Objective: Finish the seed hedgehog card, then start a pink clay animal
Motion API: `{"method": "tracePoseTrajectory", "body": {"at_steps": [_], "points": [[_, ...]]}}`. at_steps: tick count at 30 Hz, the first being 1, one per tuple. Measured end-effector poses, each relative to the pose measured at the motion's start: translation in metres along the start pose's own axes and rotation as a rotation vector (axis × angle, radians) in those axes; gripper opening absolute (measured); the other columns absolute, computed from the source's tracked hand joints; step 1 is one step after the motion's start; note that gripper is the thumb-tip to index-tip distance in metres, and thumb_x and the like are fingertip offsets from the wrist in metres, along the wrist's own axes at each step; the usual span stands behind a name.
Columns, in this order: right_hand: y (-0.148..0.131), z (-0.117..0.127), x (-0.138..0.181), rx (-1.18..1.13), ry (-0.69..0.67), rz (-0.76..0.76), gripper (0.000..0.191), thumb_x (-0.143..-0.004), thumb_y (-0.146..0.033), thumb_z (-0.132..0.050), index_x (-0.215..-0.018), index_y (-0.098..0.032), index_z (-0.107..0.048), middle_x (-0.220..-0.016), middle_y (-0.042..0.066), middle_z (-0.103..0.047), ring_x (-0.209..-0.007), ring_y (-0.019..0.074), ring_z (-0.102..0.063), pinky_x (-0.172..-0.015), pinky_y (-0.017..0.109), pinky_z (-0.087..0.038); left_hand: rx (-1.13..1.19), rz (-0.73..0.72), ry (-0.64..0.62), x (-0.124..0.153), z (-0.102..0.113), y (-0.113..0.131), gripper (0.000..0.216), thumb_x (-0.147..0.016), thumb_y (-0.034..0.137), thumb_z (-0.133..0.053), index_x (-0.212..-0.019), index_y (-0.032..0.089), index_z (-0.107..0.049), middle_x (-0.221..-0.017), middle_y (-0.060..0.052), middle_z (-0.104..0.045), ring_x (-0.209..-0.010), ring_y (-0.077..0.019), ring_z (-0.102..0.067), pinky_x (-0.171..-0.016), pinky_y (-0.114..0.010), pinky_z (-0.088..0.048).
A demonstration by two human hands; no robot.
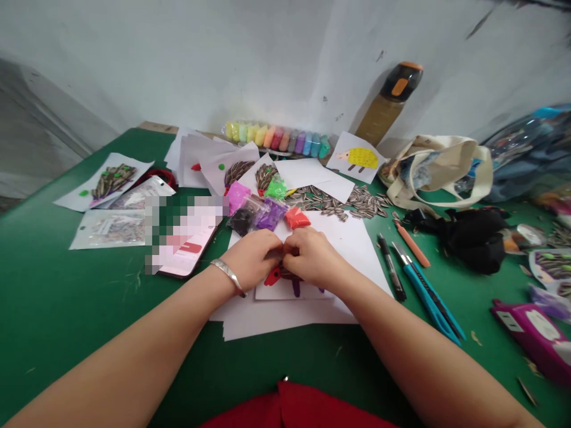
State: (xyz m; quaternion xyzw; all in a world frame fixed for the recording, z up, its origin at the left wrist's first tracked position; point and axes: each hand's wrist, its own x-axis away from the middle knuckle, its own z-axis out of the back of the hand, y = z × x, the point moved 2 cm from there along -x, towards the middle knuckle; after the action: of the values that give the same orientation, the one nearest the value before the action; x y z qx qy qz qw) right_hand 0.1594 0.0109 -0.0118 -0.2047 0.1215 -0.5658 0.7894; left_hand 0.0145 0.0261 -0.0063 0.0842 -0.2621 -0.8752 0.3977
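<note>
Your left hand and right hand meet, drawn narrow, over the hedgehog picture; anything held cannot be determined. It lies on white paper sheets on your green counter, before a scuffed white wall.

A green table carried a stack of white paper. Left of that stack lay a phone and, farther left, a clear-fronted packet. Beyond the stack, striped seeds were scattered. To the stack's right lay a black pen, a blue cutter and an orange stick; farther right, a magenta object.
</note>
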Motion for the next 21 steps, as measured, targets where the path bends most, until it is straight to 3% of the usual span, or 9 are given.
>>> {"method": "tracePoseTrajectory", "body": {"at_steps": [9, 21], "points": [[0.0010, 0.0062, 0.0055, 0.093, 0.011, 0.078, 0.019, -0.076, -0.017, -0.054, -0.066, -0.023, -0.069, -0.069, 0.003, -0.063, -0.076, 0.0188, -0.052, -0.064, 0.032, -0.028, -0.014, 0.002, -0.052, -0.0014, -0.0012, 0.0005, 0.013, -0.078, 0.009, -0.054, -0.078, 0.015, -0.066, -0.083, -0.005, -0.067, -0.080, -0.0197, -0.060, -0.072, -0.029, -0.043], [0.0000, 0.0070, 0.0098, 0.153, 0.009, 0.111, 0.021, -0.079, -0.017, -0.054, -0.066, -0.022, -0.070, -0.073, 0.003, -0.064, -0.079, 0.0188, -0.054, -0.063, 0.031, -0.025, -0.043, 0.008, -0.024, -0.0013, -0.0020, -0.0002, 0.013, -0.081, 0.010, -0.055, -0.080, 0.015, -0.067, -0.087, -0.006, -0.067, -0.085, -0.0207, -0.060, -0.076, -0.030, -0.045]]}}
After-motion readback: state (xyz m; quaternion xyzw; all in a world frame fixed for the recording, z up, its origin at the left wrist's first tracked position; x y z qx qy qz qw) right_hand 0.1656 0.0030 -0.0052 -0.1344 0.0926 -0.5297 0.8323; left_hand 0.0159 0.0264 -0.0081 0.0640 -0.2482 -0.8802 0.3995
